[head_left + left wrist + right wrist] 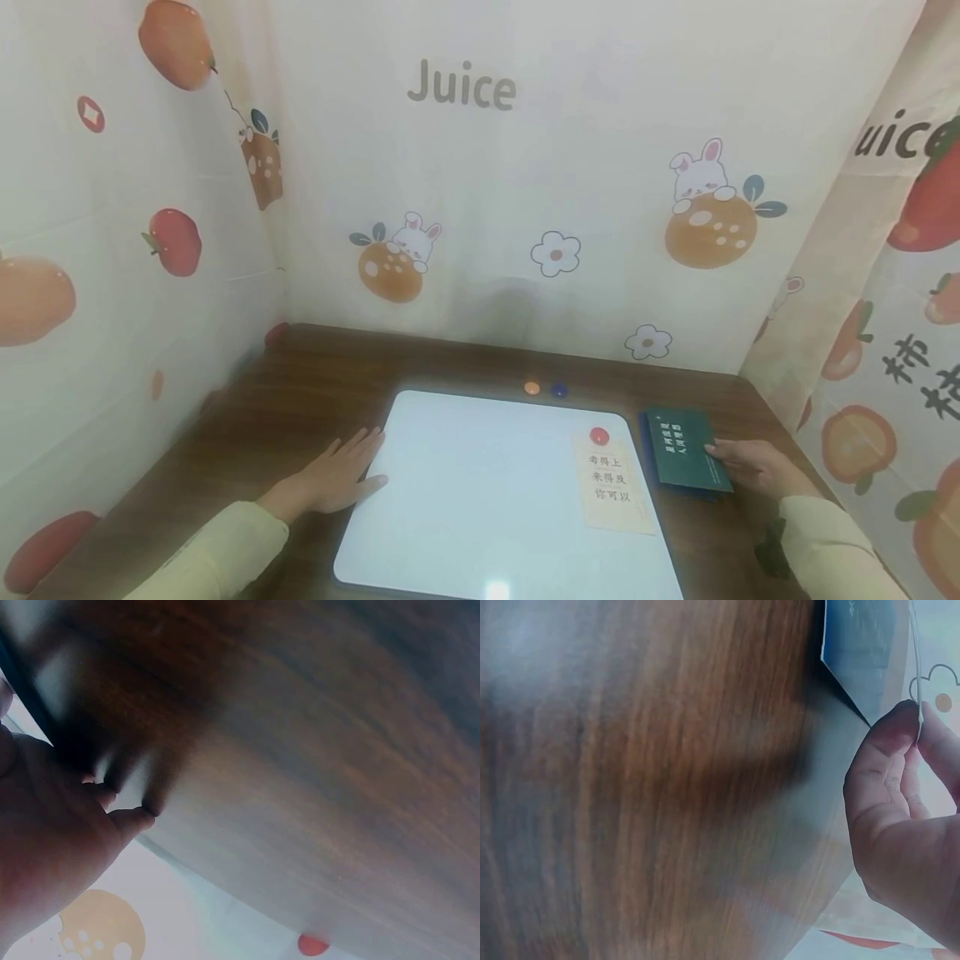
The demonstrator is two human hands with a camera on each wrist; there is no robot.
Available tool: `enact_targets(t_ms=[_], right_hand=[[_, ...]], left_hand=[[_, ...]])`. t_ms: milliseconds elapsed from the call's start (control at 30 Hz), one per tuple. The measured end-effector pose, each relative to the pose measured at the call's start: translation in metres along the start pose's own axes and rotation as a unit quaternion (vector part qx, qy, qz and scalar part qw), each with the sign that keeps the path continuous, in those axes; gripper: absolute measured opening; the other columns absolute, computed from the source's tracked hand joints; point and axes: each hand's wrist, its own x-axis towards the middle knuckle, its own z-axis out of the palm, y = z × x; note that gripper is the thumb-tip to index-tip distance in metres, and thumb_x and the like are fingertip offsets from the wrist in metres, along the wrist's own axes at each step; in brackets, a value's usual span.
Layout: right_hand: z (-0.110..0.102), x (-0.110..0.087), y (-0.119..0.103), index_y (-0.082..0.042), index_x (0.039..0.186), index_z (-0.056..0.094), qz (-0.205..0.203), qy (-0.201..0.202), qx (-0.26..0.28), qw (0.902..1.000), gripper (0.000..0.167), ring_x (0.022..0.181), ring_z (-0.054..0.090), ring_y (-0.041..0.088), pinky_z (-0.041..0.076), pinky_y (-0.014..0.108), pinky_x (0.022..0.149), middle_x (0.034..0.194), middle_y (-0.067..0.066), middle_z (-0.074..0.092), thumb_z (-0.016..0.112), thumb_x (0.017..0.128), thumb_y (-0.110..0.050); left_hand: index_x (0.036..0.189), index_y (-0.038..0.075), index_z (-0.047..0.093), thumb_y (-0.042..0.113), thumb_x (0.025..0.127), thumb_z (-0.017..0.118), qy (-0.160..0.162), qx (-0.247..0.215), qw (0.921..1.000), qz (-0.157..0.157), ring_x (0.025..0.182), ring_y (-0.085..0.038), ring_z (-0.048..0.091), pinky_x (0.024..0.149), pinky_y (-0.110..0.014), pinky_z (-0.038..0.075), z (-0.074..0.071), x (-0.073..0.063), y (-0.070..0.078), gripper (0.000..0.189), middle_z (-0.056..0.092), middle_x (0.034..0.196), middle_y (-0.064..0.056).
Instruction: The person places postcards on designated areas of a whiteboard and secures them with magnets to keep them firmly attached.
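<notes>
A whiteboard [472,492] lies flat on the wooden table, and a cream paper card [611,512] with Chinese characters rests on its right side under a round red magnet [599,436]. My left hand [337,475] rests at the board's left edge, fingers straight. On the right, my right hand [753,467] pinches the edge of a dark green card [692,450] between thumb and fingers. In the right wrist view the right hand [900,802] holds that thin edge raised, above a blue card [855,645] lying beneath it.
Beyond the board's far edge, an orange magnet [532,388] and a blue magnet [559,390] sit on the brown wooden table [330,367]. A printed cloth [487,183] with fruit and rabbits hangs behind and on both sides.
</notes>
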Motion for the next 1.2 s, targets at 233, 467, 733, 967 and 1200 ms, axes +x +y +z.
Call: enact_targets(t_ms=[233, 467, 733, 967, 1200], right_hand=[[0.003, -0.005, 0.000, 0.019, 0.142, 0.014, 0.003, 0.001, 0.029, 0.9996, 0.094, 0.089, 0.061, 0.015, 0.038, 0.050, 0.099, 0.113, 0.022, 0.059, 0.076, 0.083, -0.019], [0.011, -0.014, -0.005, 0.018, 0.143, 0.012, -0.007, -0.004, 0.021, 0.9997, 0.093, 0.094, 0.059, 0.017, 0.043, 0.045, 0.098, 0.129, 0.033, 0.044, 0.073, 0.086, -0.021], [0.024, -0.022, -0.007, 0.017, 0.143, 0.017, -0.015, -0.002, 0.019, 0.9997, 0.092, 0.094, 0.060, 0.017, 0.046, 0.044, 0.096, 0.125, 0.026, 0.051, 0.074, 0.085, -0.024], [0.036, -0.025, -0.012, 0.017, 0.143, 0.016, -0.019, -0.017, 0.006, 0.9997, 0.088, 0.094, 0.059, 0.018, 0.050, 0.041, 0.090, 0.131, 0.032, 0.043, 0.071, 0.088, -0.024], [0.051, -0.030, -0.020, 0.016, 0.143, 0.017, -0.022, -0.022, 0.035, 0.9989, 0.085, 0.091, 0.057, 0.017, 0.053, 0.035, 0.083, 0.126, 0.026, 0.047, 0.071, 0.088, -0.019]], left_hand=[[0.147, -0.005, 0.026, 0.042, 0.098, 0.048, -0.007, -0.004, 1.0000, -0.002, 0.141, -0.043, 0.013, 0.108, -0.065, 0.009, -0.002, -0.002, 0.002, 0.072, 0.021, 0.153, -0.024], [0.148, -0.004, 0.025, 0.043, 0.098, 0.048, -0.004, 0.002, 1.0000, -0.006, 0.142, -0.041, 0.012, 0.108, -0.064, 0.010, -0.002, -0.001, 0.000, 0.072, 0.020, 0.154, -0.021], [0.148, -0.003, 0.024, 0.045, 0.097, 0.047, -0.006, 0.001, 1.0000, -0.003, 0.142, -0.041, 0.012, 0.109, -0.064, 0.009, 0.000, 0.000, -0.002, 0.074, 0.019, 0.155, -0.021], [0.148, -0.005, 0.024, 0.046, 0.097, 0.046, 0.000, 0.003, 1.0000, 0.007, 0.141, -0.044, 0.012, 0.108, -0.065, 0.009, 0.003, 0.000, -0.003, 0.075, 0.019, 0.154, -0.023], [0.147, -0.005, 0.025, 0.045, 0.097, 0.047, 0.000, 0.004, 1.0000, 0.002, 0.141, -0.043, 0.013, 0.108, -0.065, 0.009, 0.001, -0.001, -0.001, 0.073, 0.021, 0.154, -0.023]])
